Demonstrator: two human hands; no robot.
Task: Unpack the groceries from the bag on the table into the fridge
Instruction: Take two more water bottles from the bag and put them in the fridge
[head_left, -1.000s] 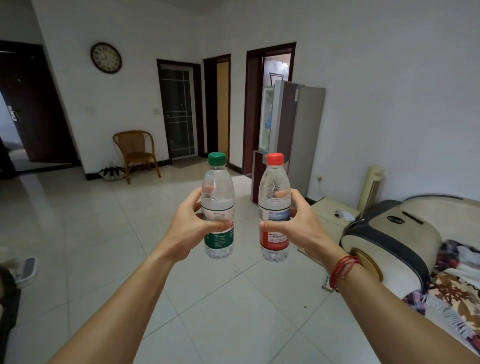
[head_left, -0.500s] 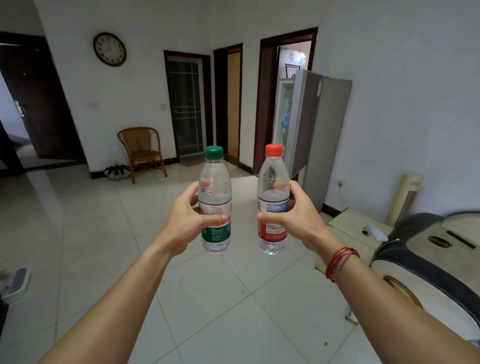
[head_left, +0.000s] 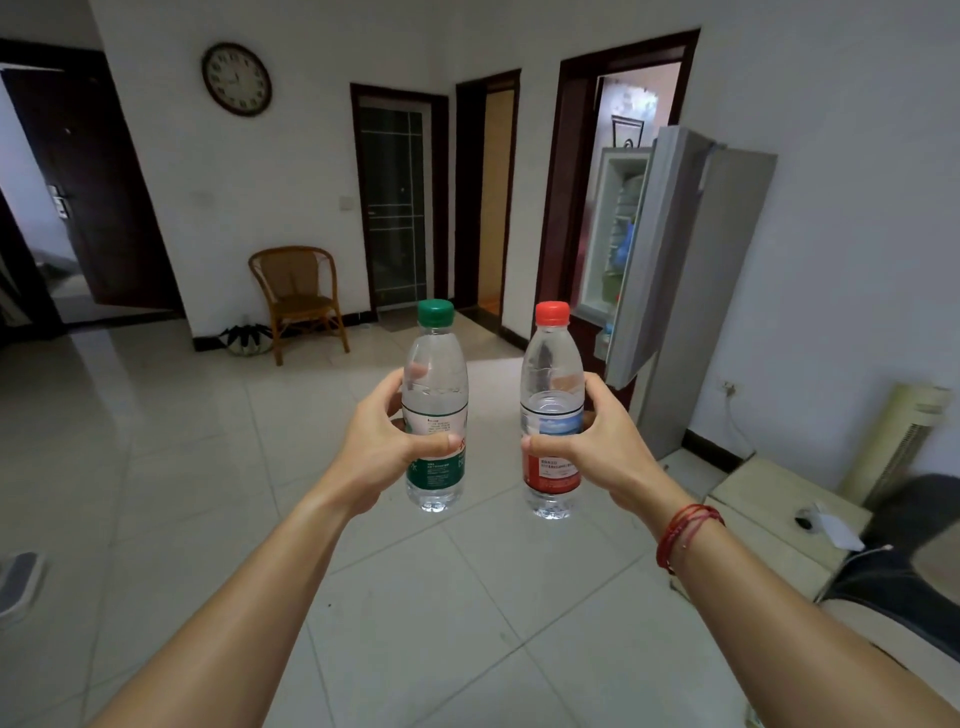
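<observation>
My left hand grips a clear water bottle with a green cap and green label, held upright in front of me. My right hand grips a second clear water bottle with a red cap and red label, also upright, a short gap to the right of the first. Ahead on the right stands the grey fridge against the white wall. Its upper door hangs open towards me, and bottles show on the inner shelves. The bag and the table are out of view.
White tiled floor stretches ahead to the fridge. A wicker chair stands at the far wall by dark doorways. At right are a low cream box, a tower fan and a dark-edged padded seat.
I have walked closer to the fridge, which now looks larger and sits further right. Both bottles stay upright in my hands, held the same way.
</observation>
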